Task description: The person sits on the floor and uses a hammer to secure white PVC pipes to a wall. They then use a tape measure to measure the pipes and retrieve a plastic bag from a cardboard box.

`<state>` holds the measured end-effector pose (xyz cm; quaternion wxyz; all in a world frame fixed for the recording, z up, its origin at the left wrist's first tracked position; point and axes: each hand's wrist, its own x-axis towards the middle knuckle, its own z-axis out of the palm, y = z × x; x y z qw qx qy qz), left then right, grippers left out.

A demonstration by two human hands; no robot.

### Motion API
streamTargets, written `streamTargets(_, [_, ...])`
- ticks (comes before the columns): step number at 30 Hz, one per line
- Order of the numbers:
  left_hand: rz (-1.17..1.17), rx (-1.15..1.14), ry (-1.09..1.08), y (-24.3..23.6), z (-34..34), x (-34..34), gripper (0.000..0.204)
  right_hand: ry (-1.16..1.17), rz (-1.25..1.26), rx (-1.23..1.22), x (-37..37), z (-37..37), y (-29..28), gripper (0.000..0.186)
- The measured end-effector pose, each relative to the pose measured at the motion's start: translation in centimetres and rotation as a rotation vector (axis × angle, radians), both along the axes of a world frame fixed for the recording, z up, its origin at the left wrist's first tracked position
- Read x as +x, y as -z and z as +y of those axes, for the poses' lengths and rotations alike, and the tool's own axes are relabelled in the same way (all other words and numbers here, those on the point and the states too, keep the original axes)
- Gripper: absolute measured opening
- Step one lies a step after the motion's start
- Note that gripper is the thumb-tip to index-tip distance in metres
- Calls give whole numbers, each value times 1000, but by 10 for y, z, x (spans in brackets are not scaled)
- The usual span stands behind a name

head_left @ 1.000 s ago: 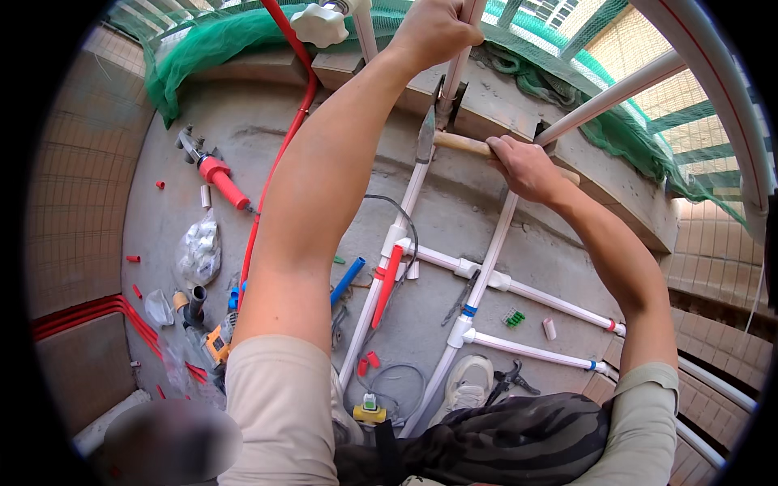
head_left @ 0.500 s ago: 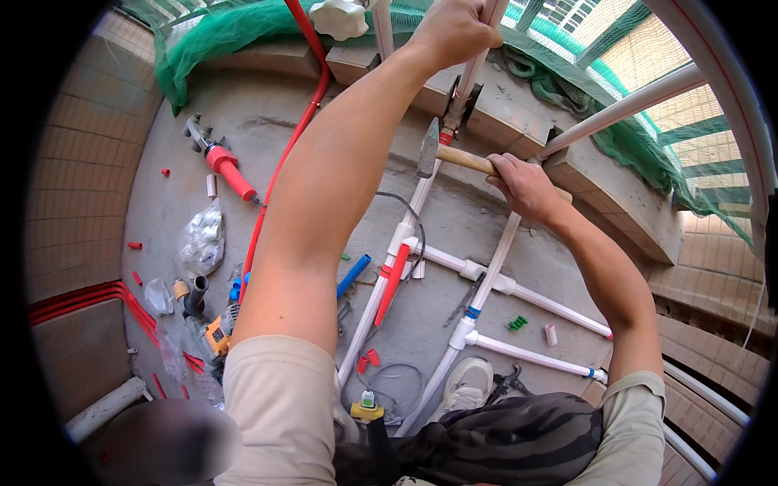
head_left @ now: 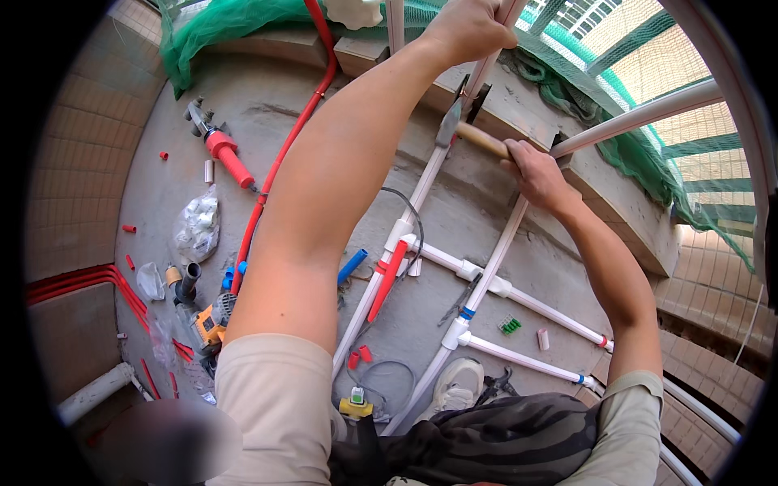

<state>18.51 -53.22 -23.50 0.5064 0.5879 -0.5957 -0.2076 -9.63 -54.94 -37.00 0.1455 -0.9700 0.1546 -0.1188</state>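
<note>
Nearest the body, a pale shoe [head_left: 459,387] rests on the floor, with the lower end of the white pipes [head_left: 505,240] running between it and a small yellow tool [head_left: 355,409]. Beyond these, a tapered red piece [head_left: 389,279] lies along the left-hand run, and a short blue pipe [head_left: 352,265] lies to its left, close to the forearm. Farther out, the right hand [head_left: 536,174] is wrapped round the wooden handle of a hammer [head_left: 485,139], its fingers curled closed on the shaft. The handle extends leftward from them, so the metal head sits well clear of the fingertips — over the left-hand run, by the concrete ledge [head_left: 624,194]. I cannot tell whether head and pipe touch. Farther still, the left hand [head_left: 470,31] folds its fingers round a sloping white pipe [head_left: 484,71] above the hammer head; its fingertips are partly hidden. Past it hangs green netting [head_left: 198,50].
</note>
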Motion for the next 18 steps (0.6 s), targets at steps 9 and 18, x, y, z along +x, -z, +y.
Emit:
streamTargets(9, [-36, -33, -44, 7, -4, 1, 18, 14, -20, -3, 7, -4, 8, 33])
streamTargets(18, [-20, 2, -32, -2, 5, 2, 19, -106, 35, 40, 8, 9, -7, 34])
